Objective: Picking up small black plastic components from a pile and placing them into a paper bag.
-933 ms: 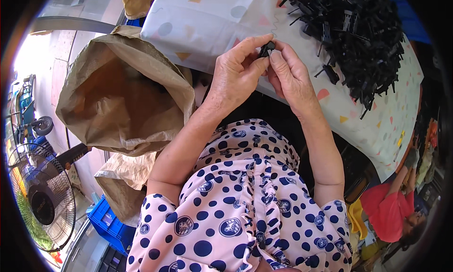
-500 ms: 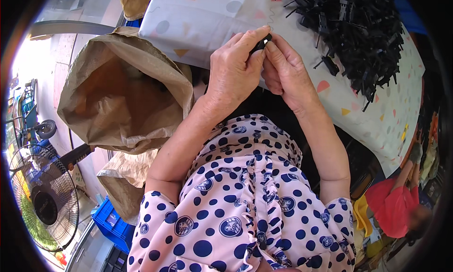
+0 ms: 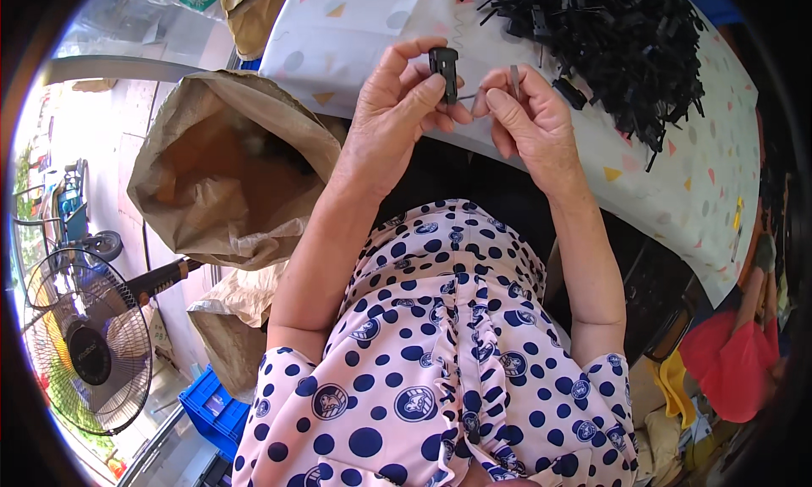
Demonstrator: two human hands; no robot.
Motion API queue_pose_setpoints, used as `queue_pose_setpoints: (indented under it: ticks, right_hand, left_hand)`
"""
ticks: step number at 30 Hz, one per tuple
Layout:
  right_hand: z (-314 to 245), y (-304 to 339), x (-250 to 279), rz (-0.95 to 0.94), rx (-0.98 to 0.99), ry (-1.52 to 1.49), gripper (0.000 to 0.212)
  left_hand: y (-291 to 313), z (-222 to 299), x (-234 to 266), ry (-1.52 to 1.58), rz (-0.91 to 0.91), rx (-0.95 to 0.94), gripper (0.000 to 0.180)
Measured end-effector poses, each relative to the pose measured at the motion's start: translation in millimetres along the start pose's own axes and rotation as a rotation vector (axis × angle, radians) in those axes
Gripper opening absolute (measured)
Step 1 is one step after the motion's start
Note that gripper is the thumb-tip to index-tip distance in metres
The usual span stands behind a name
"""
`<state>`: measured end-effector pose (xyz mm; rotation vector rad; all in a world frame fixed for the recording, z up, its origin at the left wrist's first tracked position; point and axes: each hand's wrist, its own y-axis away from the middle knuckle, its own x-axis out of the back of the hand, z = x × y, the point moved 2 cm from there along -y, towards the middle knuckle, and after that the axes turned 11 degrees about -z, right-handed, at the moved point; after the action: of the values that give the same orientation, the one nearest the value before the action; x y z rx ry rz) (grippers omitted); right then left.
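My left hand [image 3: 396, 106] is closed on a small black plastic part [image 3: 443, 74], held upright between thumb and fingers. Just to its right, my right hand [image 3: 531, 119] pinches a thin grey strip [image 3: 514, 80] that sticks up past the thumb. A slim dark piece also reaches from the right fingertips toward the left hand; I cannot make out whether it belongs to the strip. Both hands are above the table's near edge, apart from each other. A heap of black plastic parts [image 3: 609, 51] lies on the patterned tablecloth [image 3: 660, 199] beyond my right hand.
A large open brown paper bag [image 3: 220, 242] stands left of my forearm, with another paper bag [image 3: 233, 318] below it. Farther left are a fan [image 3: 89, 352] and a blue crate [image 3: 213, 411]. Something red [image 3: 732, 364] is at the lower right.
My hands were together around the black part and have moved apart. The part now shows upright in the left hand, and the grey strip shows in the right.
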<state>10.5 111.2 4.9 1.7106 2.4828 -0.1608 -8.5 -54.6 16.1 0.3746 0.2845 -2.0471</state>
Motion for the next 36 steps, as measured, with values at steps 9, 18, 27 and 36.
queue_pose_setpoints:
  ticks: [9, 18, 27, 36]
  right_hand:
    - [6.1, 7.7, 8.9, 0.039, 0.084, -0.143, 0.016]
    - [2.0, 12.4, 0.2, -0.097, 0.149, -0.28, 0.024]
    - [5.0, 2.6, -4.1, -0.095, 0.025, -0.246, 0.03]
    - [6.4, -2.4, -13.9, -0.12, -0.137, -0.205, 0.022]
  left_hand:
    - [3.6, -6.1, 5.1, 0.39, -0.036, 0.083, 0.036]
    - [11.5, -6.1, -1.1, 0.479, -0.091, 0.097, 0.04]
    - [25.3, -1.4, -4.8, 0.364, -0.1, 0.102, 0.033]
    - [31.4, -1.5, -0.2, -0.168, -0.147, 0.129, 0.038]
